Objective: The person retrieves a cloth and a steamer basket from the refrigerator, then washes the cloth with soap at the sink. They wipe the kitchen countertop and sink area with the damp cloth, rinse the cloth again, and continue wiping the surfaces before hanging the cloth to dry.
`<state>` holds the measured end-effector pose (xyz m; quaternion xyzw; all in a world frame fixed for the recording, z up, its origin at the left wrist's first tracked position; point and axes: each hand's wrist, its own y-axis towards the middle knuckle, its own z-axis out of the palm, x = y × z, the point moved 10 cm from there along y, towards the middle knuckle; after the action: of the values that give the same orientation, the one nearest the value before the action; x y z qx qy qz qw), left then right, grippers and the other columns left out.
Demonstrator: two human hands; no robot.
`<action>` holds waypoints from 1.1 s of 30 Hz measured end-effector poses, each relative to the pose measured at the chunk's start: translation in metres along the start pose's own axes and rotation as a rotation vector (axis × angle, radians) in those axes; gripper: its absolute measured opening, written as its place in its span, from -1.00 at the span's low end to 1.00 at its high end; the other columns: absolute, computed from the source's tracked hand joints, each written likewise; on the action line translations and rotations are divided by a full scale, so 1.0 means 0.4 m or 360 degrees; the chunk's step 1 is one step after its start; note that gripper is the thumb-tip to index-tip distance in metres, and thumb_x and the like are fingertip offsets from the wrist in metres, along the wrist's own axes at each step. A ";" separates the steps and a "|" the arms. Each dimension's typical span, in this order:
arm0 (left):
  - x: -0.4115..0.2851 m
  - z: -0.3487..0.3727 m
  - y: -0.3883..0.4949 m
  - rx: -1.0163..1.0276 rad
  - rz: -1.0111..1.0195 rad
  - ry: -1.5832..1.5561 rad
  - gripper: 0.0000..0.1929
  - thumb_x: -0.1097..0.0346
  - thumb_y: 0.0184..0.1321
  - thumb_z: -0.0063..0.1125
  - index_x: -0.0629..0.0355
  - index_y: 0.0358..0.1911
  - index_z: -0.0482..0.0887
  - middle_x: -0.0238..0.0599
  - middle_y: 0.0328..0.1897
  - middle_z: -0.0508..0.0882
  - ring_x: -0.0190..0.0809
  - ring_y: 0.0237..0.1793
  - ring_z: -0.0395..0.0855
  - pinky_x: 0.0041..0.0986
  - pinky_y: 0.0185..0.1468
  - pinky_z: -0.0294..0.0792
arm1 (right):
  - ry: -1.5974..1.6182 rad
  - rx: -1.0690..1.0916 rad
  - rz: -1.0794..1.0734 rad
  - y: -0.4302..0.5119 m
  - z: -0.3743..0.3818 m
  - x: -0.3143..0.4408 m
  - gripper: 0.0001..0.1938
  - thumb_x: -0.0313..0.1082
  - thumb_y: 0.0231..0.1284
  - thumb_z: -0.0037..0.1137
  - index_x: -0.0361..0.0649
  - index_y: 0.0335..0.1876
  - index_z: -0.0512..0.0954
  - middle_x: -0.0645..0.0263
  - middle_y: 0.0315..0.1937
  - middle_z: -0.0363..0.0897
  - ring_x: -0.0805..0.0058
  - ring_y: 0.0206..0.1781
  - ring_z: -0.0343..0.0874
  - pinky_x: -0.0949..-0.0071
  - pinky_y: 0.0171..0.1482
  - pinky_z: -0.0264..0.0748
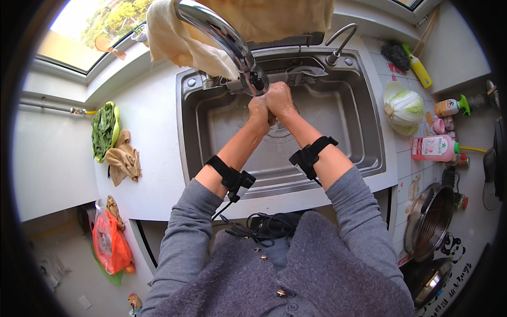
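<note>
Both wet hands are pressed together over the stainless steel sink (233, 130), right below the spout of a chrome faucet (247, 65). My left hand (259, 110) touches the inner side of my right hand (279, 98), whose fingers are curled. The faucet and the hands themselves hide most fingertips, and I cannot tell whether anything is between them. Below the hands, water ripples on the sink floor near the drain. A black strapped device (231, 178) sits on the left forearm, and another strapped device (311, 155) on the right.
A cream cloth (170, 39) hangs beside the faucet. On the left counter are leafy greens (105, 132) and a brown cloth (123, 158). Rightward stand a napa cabbage (405, 107), a pink liquid bottle (431, 148) and a steel pot (429, 222). A slim second tap (342, 41) rises behind the sink.
</note>
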<state>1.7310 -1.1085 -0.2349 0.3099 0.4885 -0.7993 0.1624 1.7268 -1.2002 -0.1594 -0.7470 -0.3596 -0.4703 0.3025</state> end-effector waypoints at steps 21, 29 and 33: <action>-0.063 -0.165 -0.066 -0.0160 0.0195 -0.0165 -0.76 0.23 0.19 0.17 0.05 -0.10 0.53 -0.32 -0.09 0.59 -0.24 -0.03 0.53 -0.20 0.08 0.36 | 0.0315 -0.0075 0.0445 -0.068 -0.159 -0.227 -0.65 -0.58 -0.11 0.26 -0.25 -0.16 0.42 0.32 -0.37 0.50 0.57 -0.33 0.49 0.57 -0.28 0.45; -0.106 -0.013 -0.113 0.0485 0.0414 0.0469 -0.79 0.38 0.15 0.18 0.15 -0.14 0.52 -0.31 -0.15 0.61 -0.26 -0.12 0.58 -0.22 0.09 0.40 | 0.0099 0.0395 -0.0214 -0.093 0.036 -0.088 -0.21 -0.52 -0.24 0.36 -0.11 0.28 0.30 0.10 0.18 0.36 0.34 0.23 0.35 0.41 0.19 0.34; -0.153 -0.102 -0.110 0.0369 0.0444 0.0068 -0.84 0.34 0.23 0.13 0.21 -0.19 0.49 -0.29 -0.13 0.60 -0.20 -0.11 0.60 -0.21 0.09 0.43 | 0.0462 0.0401 0.0562 -0.079 0.009 -0.211 -0.59 -0.60 -0.01 0.10 -0.27 0.06 0.47 0.19 -0.05 0.53 0.47 0.00 0.51 0.52 0.04 0.42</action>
<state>1.7662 -1.0547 -0.1783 0.4081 0.3487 -0.8133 0.2245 1.6773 -1.2010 -0.2350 -0.6792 -0.2323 -0.4640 0.5191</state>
